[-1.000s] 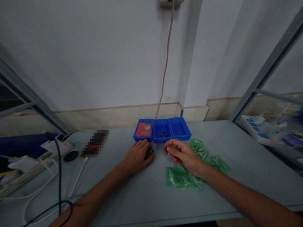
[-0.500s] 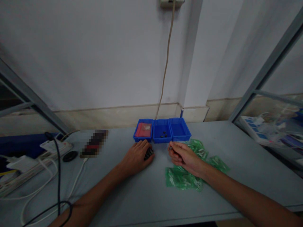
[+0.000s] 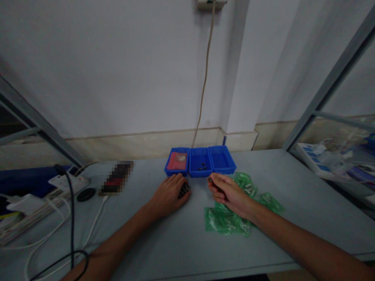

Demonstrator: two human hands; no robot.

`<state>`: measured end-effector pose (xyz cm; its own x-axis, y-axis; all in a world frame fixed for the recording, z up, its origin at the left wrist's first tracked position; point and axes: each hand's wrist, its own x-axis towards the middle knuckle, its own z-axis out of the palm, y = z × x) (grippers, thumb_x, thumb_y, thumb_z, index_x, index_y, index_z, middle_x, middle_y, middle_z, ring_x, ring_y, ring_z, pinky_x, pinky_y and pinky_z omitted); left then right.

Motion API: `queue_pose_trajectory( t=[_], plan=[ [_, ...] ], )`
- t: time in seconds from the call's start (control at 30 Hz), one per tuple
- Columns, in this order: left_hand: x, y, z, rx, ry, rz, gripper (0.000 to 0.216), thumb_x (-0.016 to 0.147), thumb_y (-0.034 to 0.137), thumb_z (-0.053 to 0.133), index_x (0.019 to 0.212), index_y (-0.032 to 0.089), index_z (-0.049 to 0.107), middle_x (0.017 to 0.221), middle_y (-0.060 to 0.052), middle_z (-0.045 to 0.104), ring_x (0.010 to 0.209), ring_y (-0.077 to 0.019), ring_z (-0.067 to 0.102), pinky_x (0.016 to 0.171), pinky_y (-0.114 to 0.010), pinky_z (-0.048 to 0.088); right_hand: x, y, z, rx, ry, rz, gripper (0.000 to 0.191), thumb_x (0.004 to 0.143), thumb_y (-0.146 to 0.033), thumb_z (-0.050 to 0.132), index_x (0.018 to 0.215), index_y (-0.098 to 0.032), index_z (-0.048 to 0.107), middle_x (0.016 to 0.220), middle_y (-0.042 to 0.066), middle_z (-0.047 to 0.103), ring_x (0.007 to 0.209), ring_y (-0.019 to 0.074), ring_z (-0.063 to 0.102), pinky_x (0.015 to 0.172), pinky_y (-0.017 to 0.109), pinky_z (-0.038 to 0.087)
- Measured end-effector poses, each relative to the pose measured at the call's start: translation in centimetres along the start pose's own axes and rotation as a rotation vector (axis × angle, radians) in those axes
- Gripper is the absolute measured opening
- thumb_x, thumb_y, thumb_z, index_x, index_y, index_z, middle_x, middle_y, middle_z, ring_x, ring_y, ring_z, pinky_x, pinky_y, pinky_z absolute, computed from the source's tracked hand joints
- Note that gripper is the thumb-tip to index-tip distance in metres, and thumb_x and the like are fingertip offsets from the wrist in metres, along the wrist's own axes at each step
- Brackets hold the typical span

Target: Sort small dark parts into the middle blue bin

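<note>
Grey worktop (image 3: 175, 242) against a white wall, with a beige cable (image 3: 205, 78) running down the wall to behind the bins. Dim light.

Three blue bins sit in a row at the back edge, touching each other.
- Left bin (image 3: 175, 173): holds a red packet (image 3: 177, 160).
- Middle bin (image 3: 200, 174): a few small dark parts (image 3: 201, 166) lie on its floor, only a handful.
- Right bin (image 3: 222, 160): nothing visible inside.

Left hand (image 3: 169, 195) lies palm down on the worktop just in front of the left and middle bins. Its grip is curled over a dark clump (image 3: 184, 190) of what look like the same small parts, which pokes out at the fingertips. So most of the stock looks to be under that hand, and little is in the bin.

Right hand (image 3: 230, 194) is raised slightly, close to the front edge of the middle and right bins. Its grip is pinched, thumb against fingers, on one small dark piece (image 3: 210, 180) at the fingertips. The piece is not in a bin. It is tiny, dark and roundish, too small to tell its exact shape.

Green plastic bags (image 3: 227, 222) are spread under and behind the right wrist, with pale contents inside, seemingly unopened.

Far left: a white power strip (image 3: 68, 180), a black cable (image 3: 72, 218) and a pixelated object (image 3: 115, 183), all well apart from the hands.
</note>
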<state>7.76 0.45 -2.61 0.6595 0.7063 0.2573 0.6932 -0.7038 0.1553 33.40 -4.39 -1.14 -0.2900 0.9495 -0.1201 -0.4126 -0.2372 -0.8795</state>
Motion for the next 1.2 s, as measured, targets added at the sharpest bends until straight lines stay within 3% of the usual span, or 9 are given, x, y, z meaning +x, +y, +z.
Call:
queue_pose_trajectory(
  t=[0.4,0.53,0.7,1.03,1.2],
  plan=[
    [0.05,-0.12,0.10,0.013,0.014,0.013,0.016,0.103,0.036,0.065,0.110,0.022,0.062,0.113,-0.009,0.067,0.104,-0.0305,0.064,0.094,-0.046,0.052,0.04,-0.01,0.02,-0.042,-0.007,-0.064,0.043,0.089,-0.058,0.085,0.092,-0.020,0.065,0.073,-0.005,0.055,0.049,0.0050,0.036,0.041,0.019,0.027],
    [0.04,-0.09,0.02,0.036,-0.004,0.012,0.017,0.105,0.038,0.063,0.112,0.022,0.061,0.113,-0.009,0.067,0.105,-0.0302,0.064,0.094,-0.046,0.052,0.00,0.03,0.07,-0.214,0.019,-0.153,0.039,0.089,-0.056,0.084,0.096,-0.022,0.067,0.077,-0.004,0.061,0.051,0.0080,0.048,0.042,0.020,0.037],
    [-0.01,-0.01,0.05,0.051,0.003,0.007,0.018,0.106,0.039,0.062,0.112,0.021,0.062,0.115,-0.010,0.067,0.104,-0.0303,0.064,0.092,-0.046,0.052,0.02,0.44,0.10,-0.421,0.032,-0.269,0.034,0.088,-0.051,0.084,0.099,-0.024,0.066,0.070,-0.007,0.057,0.051,0.0108,0.053,0.041,0.021,0.041],
    [-0.06,0.11,-0.05,0.049,0.039,-0.012,0.020,0.102,0.040,0.064,0.108,0.022,0.061,0.110,-0.010,0.068,0.101,-0.0312,0.065,0.090,-0.047,0.052,0.24,0.57,-0.29,-0.506,0.098,-0.340,0.027,0.092,-0.046,0.079,0.100,-0.024,0.067,0.068,-0.008,0.054,0.047,0.0099,0.050,0.042,0.022,0.039],
    [0.00,0.12,-0.03,0.043,0.035,-0.010,0.018,0.102,0.040,0.064,0.106,0.022,0.061,0.109,-0.009,0.067,0.100,-0.0304,0.065,0.090,-0.046,0.052,0.17,0.37,-0.11,-0.460,0.063,-0.324,0.028,0.092,-0.048,0.080,0.099,-0.024,0.066,0.071,-0.007,0.055,0.047,0.0095,0.049,0.042,0.022,0.039]
  ],
)
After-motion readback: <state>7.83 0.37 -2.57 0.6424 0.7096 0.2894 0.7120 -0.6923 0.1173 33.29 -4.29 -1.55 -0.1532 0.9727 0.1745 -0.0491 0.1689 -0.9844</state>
